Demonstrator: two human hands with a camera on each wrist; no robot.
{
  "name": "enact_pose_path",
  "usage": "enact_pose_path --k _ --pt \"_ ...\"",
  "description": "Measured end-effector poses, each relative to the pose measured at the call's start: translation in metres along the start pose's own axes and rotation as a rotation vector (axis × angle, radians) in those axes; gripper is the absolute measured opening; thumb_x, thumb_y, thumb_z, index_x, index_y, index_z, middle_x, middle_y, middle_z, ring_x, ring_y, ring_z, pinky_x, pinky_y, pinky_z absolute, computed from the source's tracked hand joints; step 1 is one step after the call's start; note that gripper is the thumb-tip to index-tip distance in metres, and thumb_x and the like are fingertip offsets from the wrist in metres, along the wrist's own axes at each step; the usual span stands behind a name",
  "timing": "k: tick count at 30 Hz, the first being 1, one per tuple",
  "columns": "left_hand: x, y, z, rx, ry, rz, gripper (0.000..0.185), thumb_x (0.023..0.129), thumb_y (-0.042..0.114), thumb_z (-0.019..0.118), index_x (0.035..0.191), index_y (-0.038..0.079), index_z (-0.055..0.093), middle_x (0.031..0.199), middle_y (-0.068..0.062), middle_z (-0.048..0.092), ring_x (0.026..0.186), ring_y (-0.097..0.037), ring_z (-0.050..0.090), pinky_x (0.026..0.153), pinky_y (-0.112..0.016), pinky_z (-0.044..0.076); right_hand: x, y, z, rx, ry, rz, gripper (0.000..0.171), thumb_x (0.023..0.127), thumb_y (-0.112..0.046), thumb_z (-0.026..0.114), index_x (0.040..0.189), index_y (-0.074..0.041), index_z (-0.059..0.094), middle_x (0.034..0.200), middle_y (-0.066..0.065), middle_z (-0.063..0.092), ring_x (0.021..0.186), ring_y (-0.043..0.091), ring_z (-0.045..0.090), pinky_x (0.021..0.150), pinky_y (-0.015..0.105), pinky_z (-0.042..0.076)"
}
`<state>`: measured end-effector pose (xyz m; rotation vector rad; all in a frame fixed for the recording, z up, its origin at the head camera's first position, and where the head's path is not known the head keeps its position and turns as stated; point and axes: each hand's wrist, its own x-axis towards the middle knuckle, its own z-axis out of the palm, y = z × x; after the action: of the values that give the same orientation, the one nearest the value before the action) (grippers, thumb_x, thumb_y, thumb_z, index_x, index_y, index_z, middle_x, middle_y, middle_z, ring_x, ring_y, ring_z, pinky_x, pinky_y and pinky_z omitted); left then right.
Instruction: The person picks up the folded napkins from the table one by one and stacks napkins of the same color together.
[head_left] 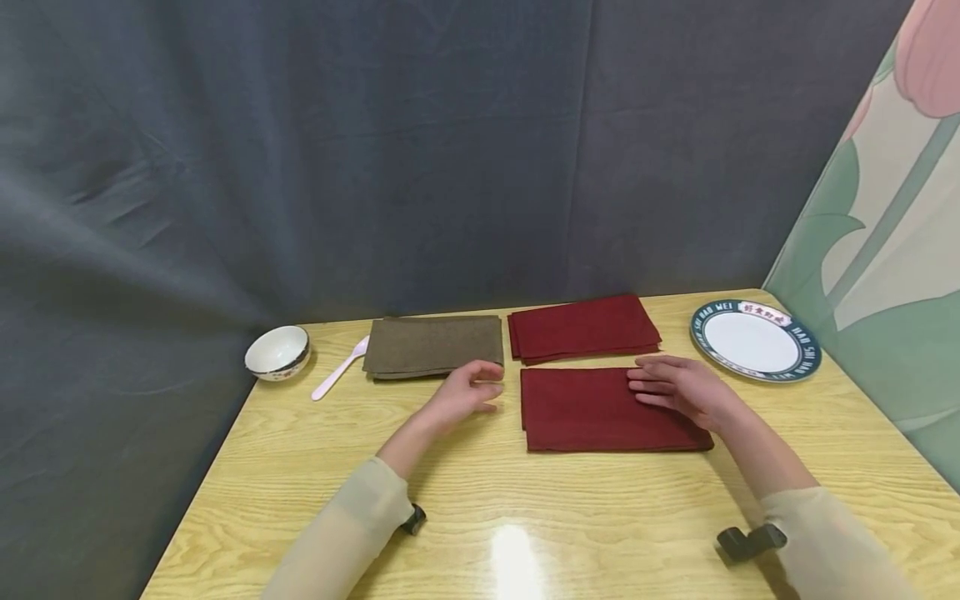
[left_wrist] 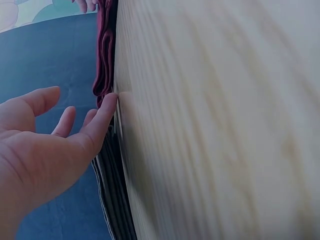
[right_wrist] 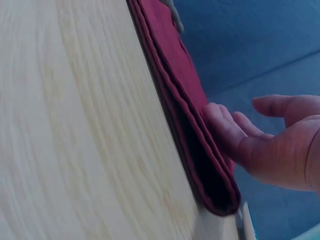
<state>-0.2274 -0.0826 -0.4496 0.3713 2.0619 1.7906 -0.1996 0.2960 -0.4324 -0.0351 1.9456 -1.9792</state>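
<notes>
So starting at the far left of the table [head_left: 615,529], there's a white bowl [head_left: 277,352] sitting upright near the corner. Just right of it is a pink utensil [head_left: 337,372], lying at a slant with its far end right by the left edge of the folded brown cloth [head_left: 431,343].

Next is the left hand [head_left: 468,392], hanging around at the near right corner of that brown cloth. Fingers are loose and apart, thumb off to the side, nothing held. One fingertip gets really close to the tabletop in the left wrist view, but honestly I can't tell if it's touching.

Moving right, two folded red cloths. The far red cloth [head_left: 585,327] sits slightly crooked, and the near red cloth [head_left: 577,408] lies flat right in front of it, pretty much in the middle of the table. The right hand [head_left: 678,387] rests its fingers on top of the near one, at the far right part, fairly straight and not gripping, with the thumb held away.

Far right is a plate [head_left: 752,342] with a green lettered rim, next to a flower-print wall [head_left: 900,250]. Dark curtain [head_left: 450,167] across the far side.
</notes>
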Motion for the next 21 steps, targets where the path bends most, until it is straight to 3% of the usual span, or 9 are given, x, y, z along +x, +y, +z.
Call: enact_pose_path --k 15,21 --pt "0.005 0.003 0.016 0.01 -0.021 -0.025 0.04 0.102 0.008 0.061 0.139 -0.004 0.051 0.14 -0.019 0.053 0.124 -0.032 0.055 0.094 -0.043 0.054 -0.025 0.001 -0.039 -0.077 0.202 0.015 0.057 0.11 -0.018 0.044 0.148 0.02 0.025 0.104 -0.003 0.072 0.093 0.007 0.07 0.086 0.034 0.057" --pt "0.007 0.003 0.019 -0.024 -0.021 -0.04 0.039 0.101 0.005 0.06 0.138 -0.004 0.052 0.136 -0.019 0.054 0.121 -0.032 0.056 0.092 -0.042 0.055 -0.032 -0.002 -0.051 -0.205 0.247 0.004 0.057 0.109 -0.02 0.047 0.143 0.022 0.031 0.101 -0.005 0.07 0.088 0.008 0.07 0.081 0.034 0.059"
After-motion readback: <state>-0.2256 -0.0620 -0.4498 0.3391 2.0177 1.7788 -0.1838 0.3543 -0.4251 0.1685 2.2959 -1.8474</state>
